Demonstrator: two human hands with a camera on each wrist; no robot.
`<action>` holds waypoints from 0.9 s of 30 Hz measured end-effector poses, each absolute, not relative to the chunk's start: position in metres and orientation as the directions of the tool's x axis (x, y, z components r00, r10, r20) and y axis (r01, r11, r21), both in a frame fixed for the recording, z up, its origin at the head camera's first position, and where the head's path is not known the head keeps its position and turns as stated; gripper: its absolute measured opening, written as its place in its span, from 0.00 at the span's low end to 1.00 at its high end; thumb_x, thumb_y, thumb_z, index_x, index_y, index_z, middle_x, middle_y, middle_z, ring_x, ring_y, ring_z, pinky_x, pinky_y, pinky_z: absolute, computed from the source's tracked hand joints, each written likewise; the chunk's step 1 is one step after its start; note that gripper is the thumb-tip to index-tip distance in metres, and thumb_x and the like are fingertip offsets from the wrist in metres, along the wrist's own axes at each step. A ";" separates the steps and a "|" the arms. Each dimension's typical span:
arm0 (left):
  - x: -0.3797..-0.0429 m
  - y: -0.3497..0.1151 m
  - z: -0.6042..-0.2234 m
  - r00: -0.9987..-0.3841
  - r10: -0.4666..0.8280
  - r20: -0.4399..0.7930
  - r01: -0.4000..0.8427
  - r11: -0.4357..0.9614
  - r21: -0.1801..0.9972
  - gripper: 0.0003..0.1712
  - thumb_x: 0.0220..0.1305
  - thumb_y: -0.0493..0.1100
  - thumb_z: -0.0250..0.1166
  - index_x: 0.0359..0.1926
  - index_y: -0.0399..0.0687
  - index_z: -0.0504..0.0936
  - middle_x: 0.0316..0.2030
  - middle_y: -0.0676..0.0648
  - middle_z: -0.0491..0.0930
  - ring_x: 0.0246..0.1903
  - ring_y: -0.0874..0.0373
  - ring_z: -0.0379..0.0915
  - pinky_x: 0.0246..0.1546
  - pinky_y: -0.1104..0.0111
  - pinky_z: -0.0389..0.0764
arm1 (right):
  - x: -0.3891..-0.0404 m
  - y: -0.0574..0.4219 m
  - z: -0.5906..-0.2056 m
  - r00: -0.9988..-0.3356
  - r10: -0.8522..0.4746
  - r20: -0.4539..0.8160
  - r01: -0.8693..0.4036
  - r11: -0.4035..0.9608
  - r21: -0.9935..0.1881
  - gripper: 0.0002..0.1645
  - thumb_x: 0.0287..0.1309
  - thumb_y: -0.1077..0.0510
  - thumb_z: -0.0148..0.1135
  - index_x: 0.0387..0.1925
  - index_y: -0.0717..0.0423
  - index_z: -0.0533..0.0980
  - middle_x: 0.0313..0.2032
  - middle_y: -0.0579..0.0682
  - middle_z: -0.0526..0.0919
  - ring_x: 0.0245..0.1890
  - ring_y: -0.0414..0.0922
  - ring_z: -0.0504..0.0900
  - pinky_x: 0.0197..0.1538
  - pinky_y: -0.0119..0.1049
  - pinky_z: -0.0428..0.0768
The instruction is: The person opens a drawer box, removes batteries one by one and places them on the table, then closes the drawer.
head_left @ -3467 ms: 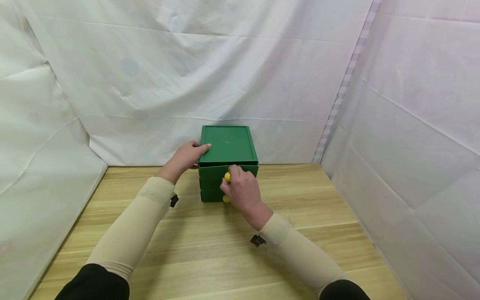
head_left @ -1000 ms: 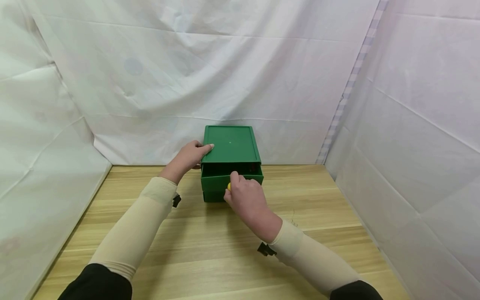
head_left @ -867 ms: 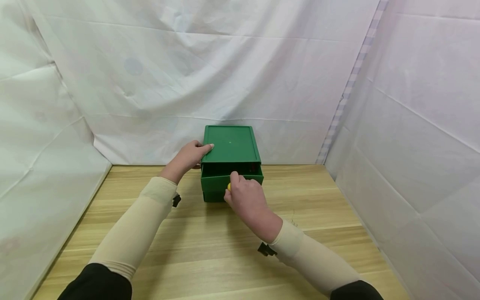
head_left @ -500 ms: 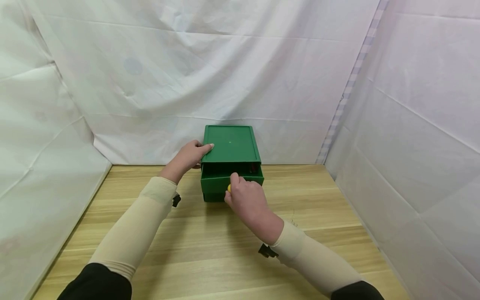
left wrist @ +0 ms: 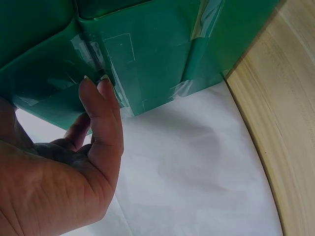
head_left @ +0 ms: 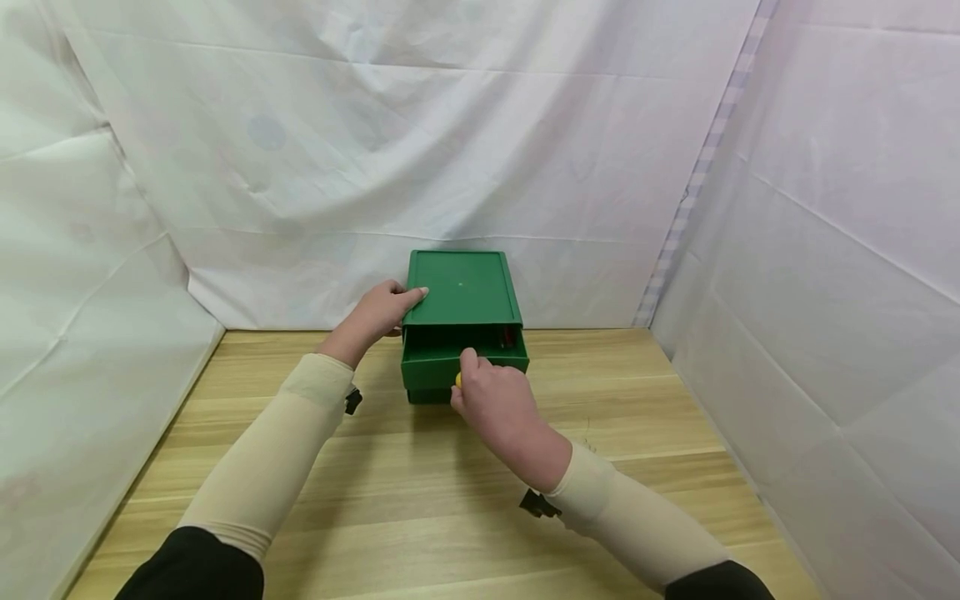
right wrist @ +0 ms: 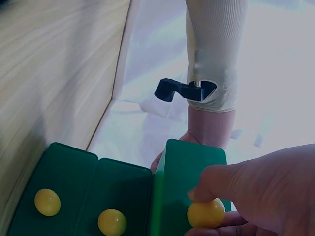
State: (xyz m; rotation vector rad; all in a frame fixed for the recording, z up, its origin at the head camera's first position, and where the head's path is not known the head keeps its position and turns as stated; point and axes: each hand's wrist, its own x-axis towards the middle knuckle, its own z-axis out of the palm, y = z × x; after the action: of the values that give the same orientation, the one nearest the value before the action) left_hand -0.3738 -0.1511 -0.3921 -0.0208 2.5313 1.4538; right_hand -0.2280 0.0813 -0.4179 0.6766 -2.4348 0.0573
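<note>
A small green drawer cabinet (head_left: pixel 463 287) stands on the table against the back cloth. Its top drawer (head_left: pixel 427 372) is partly pulled out, and a small red thing (head_left: pixel 508 337) shows inside at the right. My right hand (head_left: pixel 498 404) pinches the drawer's round yellow knob (right wrist: pixel 205 213) between thumb and fingers. At the cabinet's left side, my left hand (head_left: pixel 375 315) holds it, thumb on the top edge; in the left wrist view the fingers (left wrist: pixel 101 113) bend against the taped green side. Two lower drawers with yellow knobs (right wrist: pixel 112 222) are closed in the right wrist view.
The wooden table (head_left: pixel 420 500) stretches in front of the cabinet. White cloth (head_left: pixel 337 167) hangs behind it and along both sides. A black clip-like mount (head_left: pixel 540 503) sits at my right wrist, another mount (head_left: pixel 353 401) at my left.
My right hand has drawn the top drawer toward me from almost closed to partly open, moving only slightly in the last second. The left hand keeps its place on the cabinet.
</note>
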 end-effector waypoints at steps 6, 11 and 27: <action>-0.374 -0.151 -0.392 -0.975 0.106 -0.194 -0.116 0.502 0.857 0.48 0.81 0.71 0.58 0.79 0.36 0.66 0.67 0.35 0.75 0.63 0.40 0.78 0.65 0.44 0.83 | -0.225 0.082 -0.416 -0.694 -0.459 0.555 -0.482 0.868 0.115 0.32 0.58 0.48 0.87 0.33 0.55 0.68 0.18 0.46 0.73 0.12 0.41 0.74 0.16 0.33 0.75; -0.373 -0.151 -0.392 -0.976 0.105 -0.193 -0.116 0.501 0.857 0.49 0.81 0.72 0.58 0.79 0.36 0.65 0.67 0.35 0.75 0.64 0.40 0.77 0.65 0.44 0.83 | -0.222 0.082 -0.414 -0.694 -0.463 0.552 -0.483 0.867 0.119 0.32 0.58 0.47 0.87 0.33 0.54 0.68 0.17 0.45 0.73 0.12 0.41 0.75 0.17 0.32 0.75; -0.373 -0.151 -0.395 -0.979 0.099 -0.177 -0.104 0.504 0.857 0.47 0.80 0.72 0.59 0.76 0.38 0.69 0.64 0.36 0.77 0.61 0.40 0.79 0.63 0.44 0.84 | -0.216 0.082 -0.409 -0.737 -0.463 0.493 -0.476 0.873 0.107 0.33 0.59 0.46 0.87 0.32 0.53 0.67 0.15 0.43 0.68 0.12 0.40 0.72 0.16 0.31 0.72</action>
State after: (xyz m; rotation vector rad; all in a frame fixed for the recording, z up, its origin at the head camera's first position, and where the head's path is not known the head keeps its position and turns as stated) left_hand -0.3735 -0.1511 -0.3947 -0.0036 2.5428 1.4700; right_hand -0.2161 0.0817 -0.4088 0.6821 -2.5223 0.0359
